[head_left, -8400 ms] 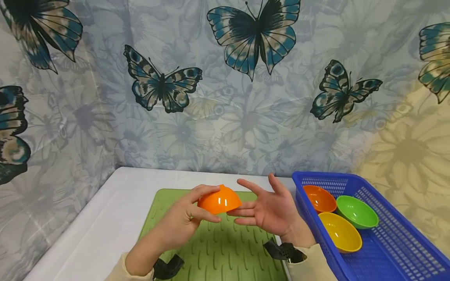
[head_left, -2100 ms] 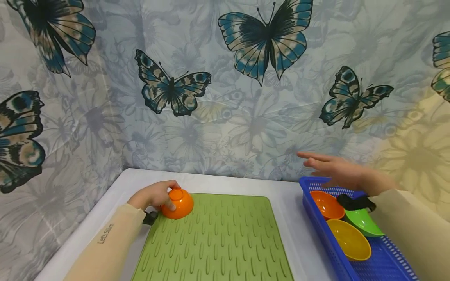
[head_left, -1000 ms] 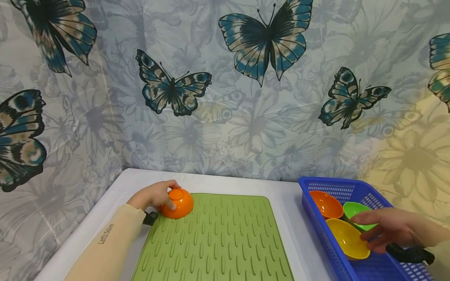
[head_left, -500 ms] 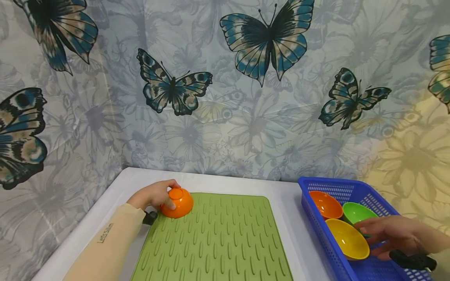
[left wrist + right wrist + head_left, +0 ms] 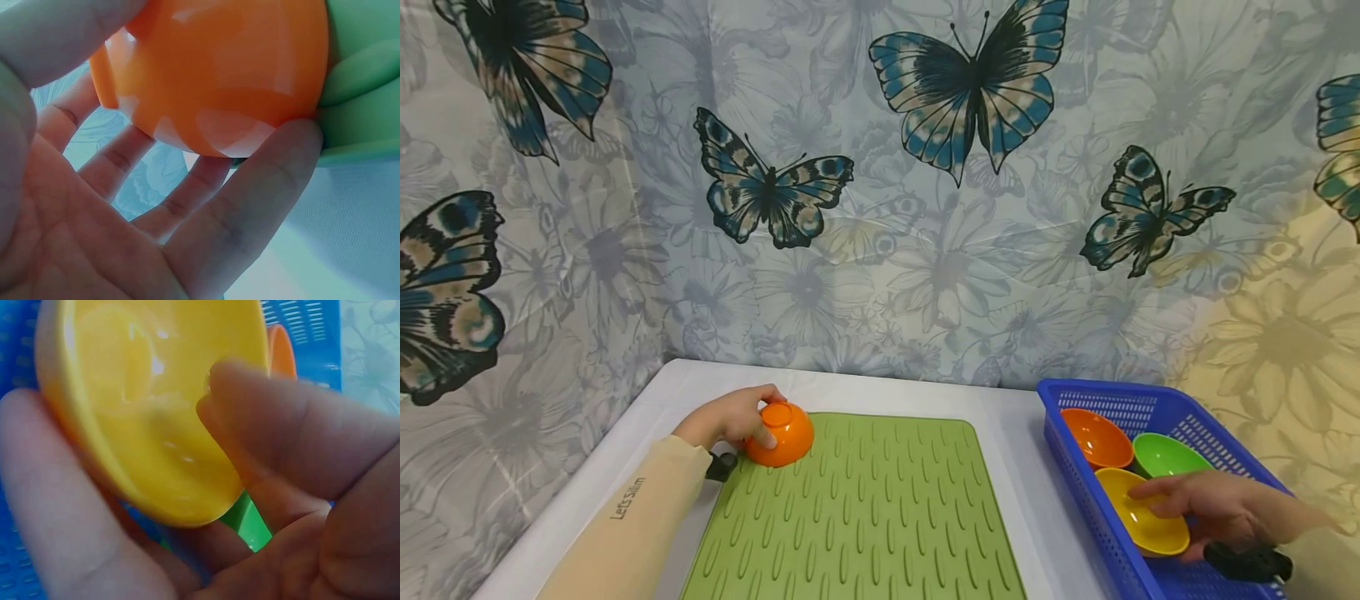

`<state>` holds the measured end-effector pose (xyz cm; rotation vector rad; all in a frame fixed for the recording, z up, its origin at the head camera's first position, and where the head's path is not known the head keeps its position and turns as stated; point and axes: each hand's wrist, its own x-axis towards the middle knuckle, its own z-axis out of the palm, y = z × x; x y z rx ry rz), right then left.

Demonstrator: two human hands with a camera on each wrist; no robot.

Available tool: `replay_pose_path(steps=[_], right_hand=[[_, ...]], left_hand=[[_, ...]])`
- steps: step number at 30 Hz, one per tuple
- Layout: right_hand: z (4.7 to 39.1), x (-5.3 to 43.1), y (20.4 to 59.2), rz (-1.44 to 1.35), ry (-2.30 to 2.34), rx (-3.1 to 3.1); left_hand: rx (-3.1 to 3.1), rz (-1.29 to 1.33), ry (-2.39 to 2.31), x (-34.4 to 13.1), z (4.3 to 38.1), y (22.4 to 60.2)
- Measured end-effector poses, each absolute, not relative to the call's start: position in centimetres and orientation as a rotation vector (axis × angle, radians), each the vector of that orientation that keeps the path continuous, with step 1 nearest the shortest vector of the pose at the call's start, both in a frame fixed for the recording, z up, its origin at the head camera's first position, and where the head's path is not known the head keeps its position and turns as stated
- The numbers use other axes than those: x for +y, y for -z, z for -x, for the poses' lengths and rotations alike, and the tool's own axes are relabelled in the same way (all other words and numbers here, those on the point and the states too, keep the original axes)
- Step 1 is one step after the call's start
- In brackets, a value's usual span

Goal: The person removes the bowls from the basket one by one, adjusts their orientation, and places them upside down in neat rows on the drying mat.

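Note:
At the far left corner of the green mat [image 5: 880, 500], an orange bowl [image 5: 788, 433] sits upside down. My left hand [image 5: 726, 417] grips it from the left, with fingers and thumb spread round its outside; the left wrist view shows the orange bowl [image 5: 219, 69] close up. On the right, my right hand [image 5: 1240, 504] is in the blue basket at a yellow bowl [image 5: 1131, 508] lying open side up. In the right wrist view, fingers bend over the inside of the yellow bowl [image 5: 150, 425] while another finger lies along its outer wall, the rim between them.
The blue basket [image 5: 1067, 475] stands to the right of the mat on a white-covered table [image 5: 1011, 450]. Inside it, behind the yellow bowl, are another orange bowl [image 5: 1097, 437] and a green bowl [image 5: 1165, 454]. Butterfly-patterned cloth [image 5: 925, 292] hangs behind the table.
Earlier the left hand set the orange bowl at the mat's corner; it has stayed there since. My right hand has come down into the basket, then left onto the yellow bowl.

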<state>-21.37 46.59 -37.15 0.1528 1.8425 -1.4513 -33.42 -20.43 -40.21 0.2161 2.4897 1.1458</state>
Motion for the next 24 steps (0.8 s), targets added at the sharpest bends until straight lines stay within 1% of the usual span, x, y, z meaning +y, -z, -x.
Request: replay_pose_path(steps=[6,19,24], right_hand=[[21.0,46.8,37.2,-0.234,1.453,1.903],[20.1,47.4,35.6,-0.259,1.542,1.811],[19.5,48.4,34.8,-0.166,1.700,1.657]], left_hand=[[2.492,-0.219,-1.136,-20.5,33.4,40.2],[2.497,-0.229,-1.143,-20.5,33.2,40.1],[2.498,-0.239,-1.144,-20.5,33.3,40.1]])
